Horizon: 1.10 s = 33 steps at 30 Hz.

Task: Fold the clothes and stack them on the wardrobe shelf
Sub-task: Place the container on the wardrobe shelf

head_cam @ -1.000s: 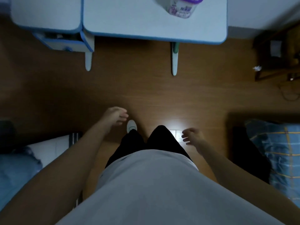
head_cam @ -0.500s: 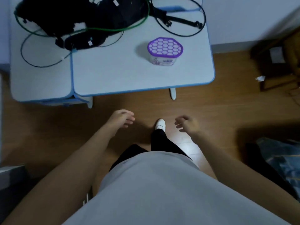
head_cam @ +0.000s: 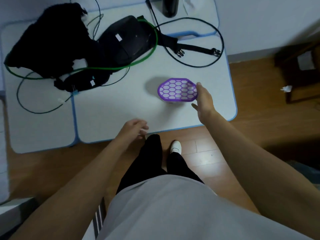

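A black fuzzy garment [head_cam: 43, 42] lies crumpled at the far left of the pale blue-edged table [head_cam: 121, 110]. My right hand [head_cam: 203, 99] reaches over the table with fingers straight, right beside a tub with a purple honeycomb lid [head_cam: 177, 90]; whether it touches the tub I cannot tell. My left hand [head_cam: 135, 128] hovers at the table's near edge, fingers loosely curled, holding nothing. No wardrobe shelf is in view.
A black pouch with straps [head_cam: 128, 40], green and black cables [head_cam: 147, 54] and a dark bottle [head_cam: 170, 6] crowd the table's far side. A dark wooden stool [head_cam: 301, 70] stands at the right on the wood floor. My legs and white shoe [head_cam: 175, 147] stand before the table.
I have stepped closer to the table and it now fills the view. My right hand rose from floor level to beside the purple-lidded tub. My left hand moved over the table's edge.
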Tool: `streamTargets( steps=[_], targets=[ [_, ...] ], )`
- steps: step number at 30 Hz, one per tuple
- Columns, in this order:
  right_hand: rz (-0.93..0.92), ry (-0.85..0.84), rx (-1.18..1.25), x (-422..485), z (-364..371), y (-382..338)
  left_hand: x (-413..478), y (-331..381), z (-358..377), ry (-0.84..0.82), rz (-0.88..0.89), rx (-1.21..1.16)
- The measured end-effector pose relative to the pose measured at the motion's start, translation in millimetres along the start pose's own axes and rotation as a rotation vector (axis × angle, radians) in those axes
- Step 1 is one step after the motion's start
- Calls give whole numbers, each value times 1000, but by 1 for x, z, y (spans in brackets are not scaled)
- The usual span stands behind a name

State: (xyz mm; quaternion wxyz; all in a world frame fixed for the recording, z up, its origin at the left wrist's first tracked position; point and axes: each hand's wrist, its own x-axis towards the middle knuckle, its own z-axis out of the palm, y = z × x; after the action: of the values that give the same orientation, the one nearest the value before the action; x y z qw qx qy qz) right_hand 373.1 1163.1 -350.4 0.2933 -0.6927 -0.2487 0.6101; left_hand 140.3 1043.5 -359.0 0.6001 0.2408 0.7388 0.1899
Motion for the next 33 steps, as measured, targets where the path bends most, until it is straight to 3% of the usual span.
streamTargets(
  steps=[4,9,14,23,33],
  targets=[
    [86,62,124,14,16,6,47,70,7,-130,30,-90],
    [110,198,206,24,30,19,87,110,23,-275,4,-34],
    [132,253,332,31,52,20,96,105,40,-246,-76,-205],
    [151,17,241,7,65,-5,64,100,20,-95,-16,-482],
    [-66,-325,13,-42,67,-63,-37,99,8,163,267,-778]
  ],
)
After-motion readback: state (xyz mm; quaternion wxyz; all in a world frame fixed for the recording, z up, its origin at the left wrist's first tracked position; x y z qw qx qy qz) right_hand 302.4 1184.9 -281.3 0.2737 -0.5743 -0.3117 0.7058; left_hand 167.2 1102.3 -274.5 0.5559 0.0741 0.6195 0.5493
